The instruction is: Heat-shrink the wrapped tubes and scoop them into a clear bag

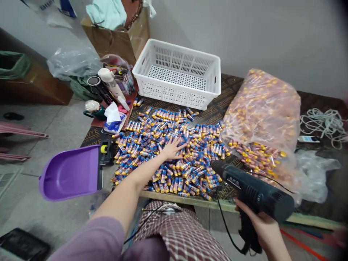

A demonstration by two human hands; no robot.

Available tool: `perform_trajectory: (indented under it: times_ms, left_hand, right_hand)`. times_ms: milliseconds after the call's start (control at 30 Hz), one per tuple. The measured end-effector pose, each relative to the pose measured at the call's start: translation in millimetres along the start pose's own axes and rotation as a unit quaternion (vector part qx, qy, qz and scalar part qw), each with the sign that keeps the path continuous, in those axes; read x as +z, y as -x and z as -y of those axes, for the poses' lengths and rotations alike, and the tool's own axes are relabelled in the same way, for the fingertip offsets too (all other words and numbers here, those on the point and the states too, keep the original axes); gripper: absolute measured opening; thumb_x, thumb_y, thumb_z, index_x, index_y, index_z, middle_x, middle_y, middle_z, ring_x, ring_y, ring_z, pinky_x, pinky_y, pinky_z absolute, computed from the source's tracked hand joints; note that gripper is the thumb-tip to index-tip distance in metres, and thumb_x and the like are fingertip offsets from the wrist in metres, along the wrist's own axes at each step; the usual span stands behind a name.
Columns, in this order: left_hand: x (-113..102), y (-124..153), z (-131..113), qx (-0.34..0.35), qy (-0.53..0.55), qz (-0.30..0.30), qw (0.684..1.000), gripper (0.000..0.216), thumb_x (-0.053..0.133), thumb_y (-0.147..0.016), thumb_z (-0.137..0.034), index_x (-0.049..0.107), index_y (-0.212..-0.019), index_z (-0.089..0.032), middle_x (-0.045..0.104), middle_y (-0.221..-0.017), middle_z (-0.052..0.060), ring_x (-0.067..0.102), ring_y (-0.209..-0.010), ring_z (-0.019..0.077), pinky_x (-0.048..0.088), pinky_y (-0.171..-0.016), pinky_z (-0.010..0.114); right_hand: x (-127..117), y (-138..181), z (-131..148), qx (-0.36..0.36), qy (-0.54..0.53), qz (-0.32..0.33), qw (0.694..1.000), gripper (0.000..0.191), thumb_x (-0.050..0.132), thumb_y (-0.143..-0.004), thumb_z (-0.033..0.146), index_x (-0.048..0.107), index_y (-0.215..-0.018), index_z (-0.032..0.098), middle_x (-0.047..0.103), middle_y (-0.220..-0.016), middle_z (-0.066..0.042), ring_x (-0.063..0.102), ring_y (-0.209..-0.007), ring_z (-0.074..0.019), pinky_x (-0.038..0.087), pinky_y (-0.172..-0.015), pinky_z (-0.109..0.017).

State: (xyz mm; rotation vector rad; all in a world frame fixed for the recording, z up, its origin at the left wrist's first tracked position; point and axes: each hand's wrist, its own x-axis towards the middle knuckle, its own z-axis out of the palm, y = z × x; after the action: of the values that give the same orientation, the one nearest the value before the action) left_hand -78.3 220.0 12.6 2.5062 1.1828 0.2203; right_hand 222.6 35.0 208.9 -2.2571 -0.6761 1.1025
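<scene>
The left hand lies splayed on the tubes heaped on the bench, while the heat gun, gripped in the right hand, points leftward at their right side.

The tubes are blue, pink and yellow, the heat gun black, the dustpan purple, the basket white (the lap cloth is maroon, white-checked).

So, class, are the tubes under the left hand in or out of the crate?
Out: the tubes lie loose on the table; the white crate shows a bare floor.
</scene>
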Motion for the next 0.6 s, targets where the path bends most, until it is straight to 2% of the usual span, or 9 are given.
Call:
perform_trajectory:
  times_ms: [133,200,267,333,433,500,600]
  left_hand:
    - [-12,-21,4,-0.053,0.011,-0.009,0.998,0.067,0.045,-0.084,-0.05,0.019,-0.142,-0.028,0.023,-0.148,0.014,0.019,-0.136,0.032,0.01,-0.107,0.054]
    - [-23,-17,5,-0.098,0.029,-0.042,0.994,0.062,0.041,-0.087,-0.047,0.021,-0.142,-0.025,0.028,-0.146,0.014,0.022,-0.135,0.0301,0.014,-0.108,0.052]
    - [-34,-1,9,-0.153,0.052,-0.092,0.983,0.06,0.041,-0.087,-0.045,0.026,-0.14,-0.021,0.033,-0.143,0.014,0.026,-0.133,0.029,0.018,-0.108,0.05]
    - [-44,27,12,-0.206,0.078,-0.143,0.965,0.056,0.042,-0.087,-0.041,0.032,-0.137,-0.017,0.038,-0.139,0.015,0.031,-0.13,0.0274,0.025,-0.107,0.046]
    - [-51,84,14,-0.278,0.106,-0.2,0.933,0.047,0.042,-0.087,-0.034,0.041,-0.13,-0.016,0.048,-0.131,0.013,0.04,-0.123,0.0244,0.032,-0.104,0.042]
    - [-49,125,10,-0.328,0.109,-0.211,0.914,0.043,0.042,-0.086,-0.032,0.046,-0.126,-0.016,0.051,-0.127,0.012,0.043,-0.121,0.0236,0.034,-0.103,0.04]
    - [-40,180,-4,-0.384,0.119,-0.211,0.891,0.04,0.041,-0.086,-0.032,0.05,-0.121,-0.016,0.054,-0.123,0.011,0.045,-0.119,0.0237,0.034,-0.103,0.04]
  right_hand:
    - [16,0,-7,0.005,0.006,0.015,1.0,0.044,0.079,-0.044,0.042,0.07,-0.073,0.012,0.067,-0.061,-0.008,0.058,-0.051,-0.0207,0.047,-0.045,-0.03]
    - [28,0,-5,-0.016,-0.001,0.038,0.999,0.041,0.078,-0.045,0.042,0.069,-0.072,0.012,0.066,-0.059,-0.007,0.057,-0.05,-0.0196,0.047,-0.044,-0.029]
    - [42,-1,0,-0.048,-0.008,0.06,0.997,0.037,0.078,-0.047,0.042,0.068,-0.069,0.013,0.065,-0.059,-0.006,0.057,-0.051,-0.0195,0.047,-0.046,-0.03]
    - [56,-5,7,-0.084,-0.008,0.072,0.994,0.036,0.077,-0.049,0.042,0.069,-0.071,0.014,0.067,-0.065,-0.007,0.06,-0.058,-0.0216,0.05,-0.053,-0.032]
    - [75,-15,16,-0.143,-0.016,0.087,0.986,0.038,0.076,-0.051,0.041,0.07,-0.079,0.015,0.07,-0.079,-0.009,0.063,-0.074,-0.025,0.051,-0.071,-0.037]
    - [85,-22,20,-0.176,-0.021,0.112,0.978,0.037,0.075,-0.054,0.04,0.07,-0.081,0.015,0.071,-0.085,-0.01,0.064,-0.08,-0.0258,0.049,-0.08,-0.04]
    - [95,-27,23,-0.211,-0.009,0.141,0.967,0.034,0.073,-0.058,0.039,0.069,-0.082,0.015,0.07,-0.088,-0.01,0.063,-0.084,-0.0261,0.047,-0.085,-0.042]
